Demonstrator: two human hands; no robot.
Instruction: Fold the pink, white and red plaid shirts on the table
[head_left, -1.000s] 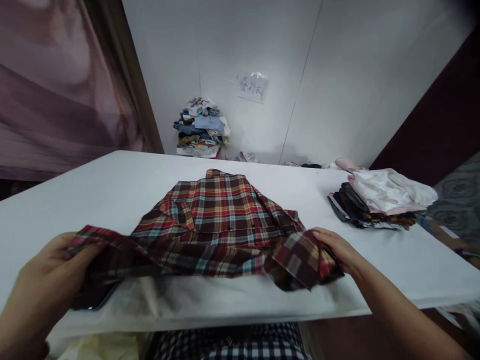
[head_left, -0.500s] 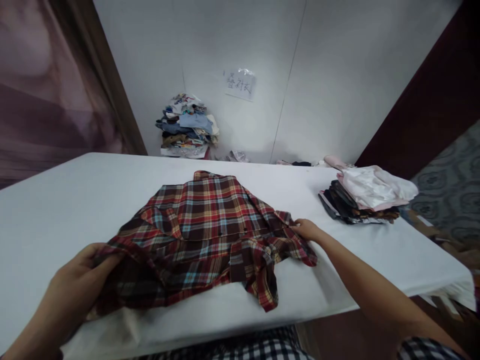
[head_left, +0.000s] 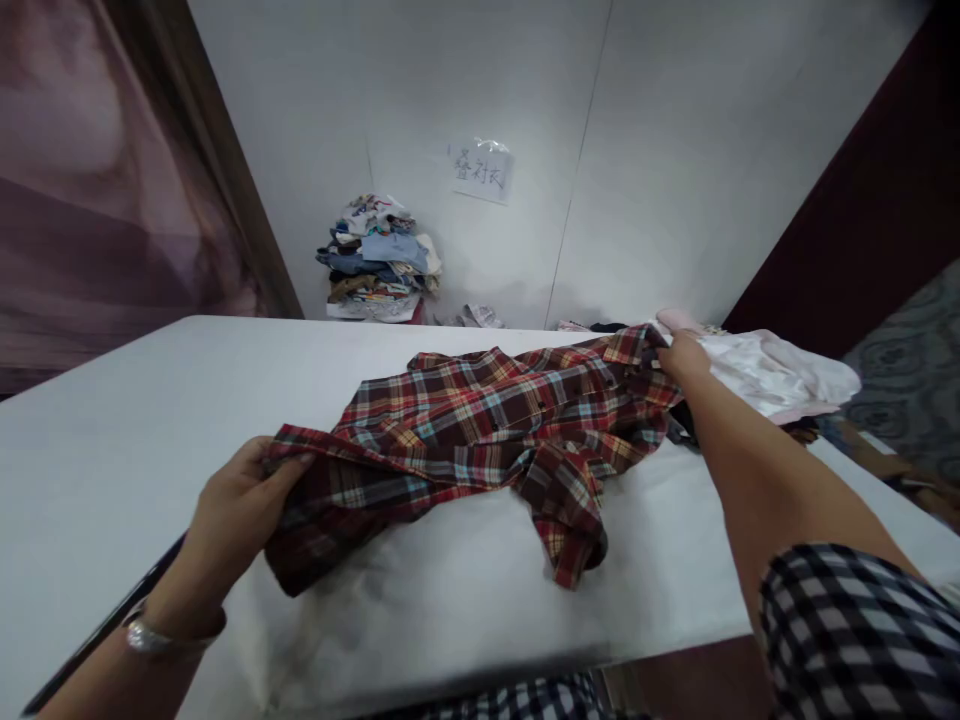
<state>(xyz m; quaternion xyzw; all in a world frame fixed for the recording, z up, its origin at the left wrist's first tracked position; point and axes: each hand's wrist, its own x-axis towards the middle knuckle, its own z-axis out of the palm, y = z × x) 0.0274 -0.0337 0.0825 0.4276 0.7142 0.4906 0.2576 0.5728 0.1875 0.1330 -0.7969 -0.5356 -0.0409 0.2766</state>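
Note:
A red, brown and blue plaid shirt (head_left: 480,410) stretches between my two hands above the white table. My left hand (head_left: 251,490) pinches its left end, thumb on top. At the other end, my right hand (head_left: 682,358) grips the collar area, close to the stacked clothes on the right. Buttons show along the middle of the cloth, and one sleeve (head_left: 566,510) hangs down toward the table's front edge. My right fingertips are partly hidden by the fabric.
White and pink garments (head_left: 780,370) are piled on the table's right end. Against the wall, behind the white table (head_left: 150,420), rises a tall stack of folded clothes (head_left: 382,260). A paper sign (head_left: 482,172) hangs on the wall. A curtain (head_left: 112,200) covers the left side.
My right hand has moved up and away to the right, pulling the shirt with it. My left hand has shifted up and rightward. The shirt is now stretched longer and lies farther right.

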